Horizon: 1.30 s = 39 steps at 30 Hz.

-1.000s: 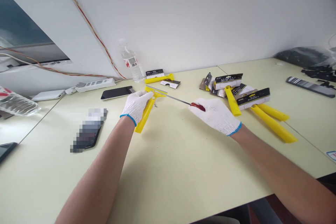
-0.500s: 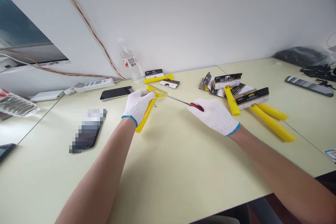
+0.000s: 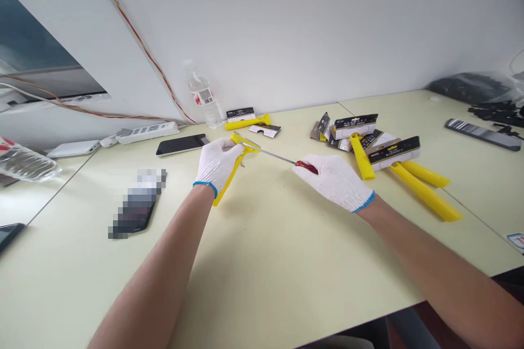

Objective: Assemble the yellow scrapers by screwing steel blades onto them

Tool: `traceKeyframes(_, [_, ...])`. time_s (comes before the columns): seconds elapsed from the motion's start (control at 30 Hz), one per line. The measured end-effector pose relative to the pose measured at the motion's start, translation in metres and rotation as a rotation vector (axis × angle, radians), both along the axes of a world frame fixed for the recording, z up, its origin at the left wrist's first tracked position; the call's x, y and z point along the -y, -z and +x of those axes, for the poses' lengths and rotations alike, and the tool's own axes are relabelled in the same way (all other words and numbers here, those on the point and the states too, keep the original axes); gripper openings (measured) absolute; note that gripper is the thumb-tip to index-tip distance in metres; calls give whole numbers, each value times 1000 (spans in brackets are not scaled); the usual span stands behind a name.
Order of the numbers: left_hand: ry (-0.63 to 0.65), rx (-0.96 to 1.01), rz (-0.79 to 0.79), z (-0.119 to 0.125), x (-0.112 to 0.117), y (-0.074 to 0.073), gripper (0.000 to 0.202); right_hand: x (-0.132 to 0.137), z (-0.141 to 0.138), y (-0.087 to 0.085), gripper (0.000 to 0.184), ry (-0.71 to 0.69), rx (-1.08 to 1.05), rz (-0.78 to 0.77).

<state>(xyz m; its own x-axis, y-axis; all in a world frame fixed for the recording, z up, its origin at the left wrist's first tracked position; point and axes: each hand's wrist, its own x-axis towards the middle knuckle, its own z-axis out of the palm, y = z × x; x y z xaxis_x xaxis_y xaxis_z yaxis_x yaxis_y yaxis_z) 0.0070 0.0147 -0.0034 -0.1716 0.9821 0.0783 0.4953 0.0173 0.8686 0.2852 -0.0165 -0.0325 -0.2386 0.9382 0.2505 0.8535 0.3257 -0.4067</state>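
Note:
My left hand (image 3: pixel 218 163), in a white knit glove with a blue cuff, is closed on a yellow scraper (image 3: pixel 227 182). The scraper's wide head points away from me and its handle comes back below my palm. My right hand (image 3: pixel 333 181), gloved the same way, is wrapped round the red handle of a screwdriver (image 3: pixel 274 156). The long metal shaft runs left to the scraper's head, its tip close to my left thumb. Whether the tip sits in a screw is too small to tell.
Several yellow scrapers with black-and-white cards (image 3: pixel 395 154) lie in a pile on the right. Another yellow scraper (image 3: pixel 248 122) lies by the wall, near a water bottle (image 3: pixel 205 98). Phones (image 3: pixel 182 145), a power strip (image 3: pixel 149 131) and a dark grey bar (image 3: pixel 482 134) also rest on the table.
My left hand has shifted slightly right and the scraper's head has tilted a little in it. My right hand and the screwdriver are almost unchanged.

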Motion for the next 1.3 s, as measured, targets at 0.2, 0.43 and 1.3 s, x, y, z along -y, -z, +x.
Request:
traceKeyframes(0.2, [-58,-266,157,-1,-12,7,22,5,2,-15,52,-32,-143,-299])
traceKeyframes(0.43, [-58,-428,226,-3,-12,11,22,5,1,-13,38,60,-475,-561])
traceKeyframes(1.3, [-105,-443,278,5,-11,6,27,12,-3,-19,49,-150,-776,-1047])
